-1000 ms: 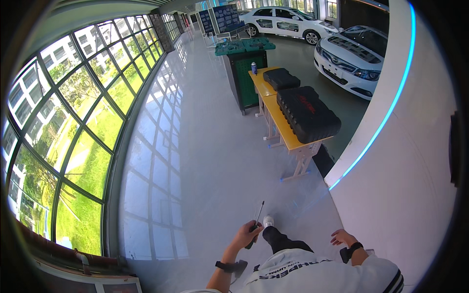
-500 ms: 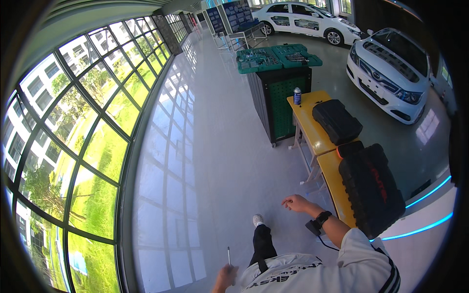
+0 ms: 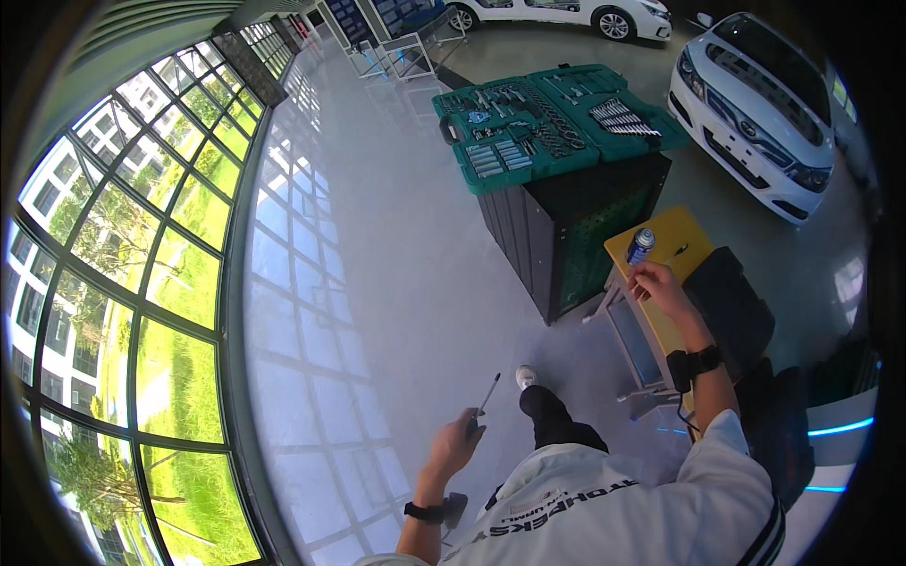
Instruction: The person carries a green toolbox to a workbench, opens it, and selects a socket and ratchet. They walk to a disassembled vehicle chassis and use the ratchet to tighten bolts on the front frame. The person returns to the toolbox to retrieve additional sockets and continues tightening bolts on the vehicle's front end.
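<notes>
"Gripping a screwdriver [image 3: 488, 396], a person in a white top [image 3: 604, 500] is seen in the head view, lower middle of the frame. Which hand has the tool?"

"The left hand [image 3: 451, 445], at lower center-left, fingers wrapped around the handle, with the slim shaft slanting toward the upper right of the frame."

"And the right?"

"The right hand [image 3: 661, 288] reaches to center-right, fingers half bent and loose, just beside the lower end of a blue spray can [image 3: 641, 246]. Whether skin touches the can, I cannot tell."

"Where does the can stand?"

"On a yellow table [image 3: 672, 226], right of center, near its far left corner. A black case [image 3: 731, 307] lies close by, partly behind the right forearm."

"What fills the upper middle?"

"A green tool case [image 3: 566, 162], spread flat on a black cabinet [image 3: 524, 241], with rows of metal tools set in it."

"And the edges of the frame?"

"A white car [image 3: 750, 127] at upper right, another white car [image 3: 571, 13] cut by the top edge, and a tall gridded window [image 3: 179, 311] along the left, over a pale, glossy floor [image 3: 377, 236]. A white shoe [image 3: 527, 377] shows below center. Dark bands [image 3: 703, 360] circle both wrists."
</notes>
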`<state>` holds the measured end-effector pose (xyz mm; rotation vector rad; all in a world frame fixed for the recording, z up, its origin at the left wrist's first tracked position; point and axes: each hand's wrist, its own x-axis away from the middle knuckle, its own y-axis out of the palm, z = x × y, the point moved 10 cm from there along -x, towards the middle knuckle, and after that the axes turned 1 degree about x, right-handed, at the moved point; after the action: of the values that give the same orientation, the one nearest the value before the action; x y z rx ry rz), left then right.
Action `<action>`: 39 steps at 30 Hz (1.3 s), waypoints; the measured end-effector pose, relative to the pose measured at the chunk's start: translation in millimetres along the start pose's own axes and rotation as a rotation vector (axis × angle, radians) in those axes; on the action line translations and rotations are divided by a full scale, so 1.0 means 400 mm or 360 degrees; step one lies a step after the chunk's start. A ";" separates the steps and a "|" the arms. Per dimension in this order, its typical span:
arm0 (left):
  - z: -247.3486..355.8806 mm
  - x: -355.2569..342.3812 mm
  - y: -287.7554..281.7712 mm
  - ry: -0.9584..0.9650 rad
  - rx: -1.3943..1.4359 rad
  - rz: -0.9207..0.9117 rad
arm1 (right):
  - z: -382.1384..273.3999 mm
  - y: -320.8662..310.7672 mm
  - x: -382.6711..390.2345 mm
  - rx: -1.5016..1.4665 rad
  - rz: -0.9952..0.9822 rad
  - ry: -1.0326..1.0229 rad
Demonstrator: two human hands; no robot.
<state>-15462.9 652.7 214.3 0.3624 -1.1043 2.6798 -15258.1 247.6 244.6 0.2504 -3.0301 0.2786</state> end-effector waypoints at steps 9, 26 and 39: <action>-0.432 -0.306 -0.356 -0.0845 0.0511 0.0109 | -0.225 0.138 -1.023 0.0201 0.0051 -0.0185; -0.235 -1.682 -1.027 0.0629 -0.0013 -0.0248 | -0.210 0.128 -1.761 0.1519 0.0676 0.0250; 0.021 -2.194 -1.061 0.0620 0.0003 -0.0882 | -0.201 0.162 -1.848 0.1712 0.0751 0.0467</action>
<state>-14507.4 846.3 229.3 0.1109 -0.7484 2.1376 -14536.9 439.7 236.2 -0.4189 -2.2944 1.7541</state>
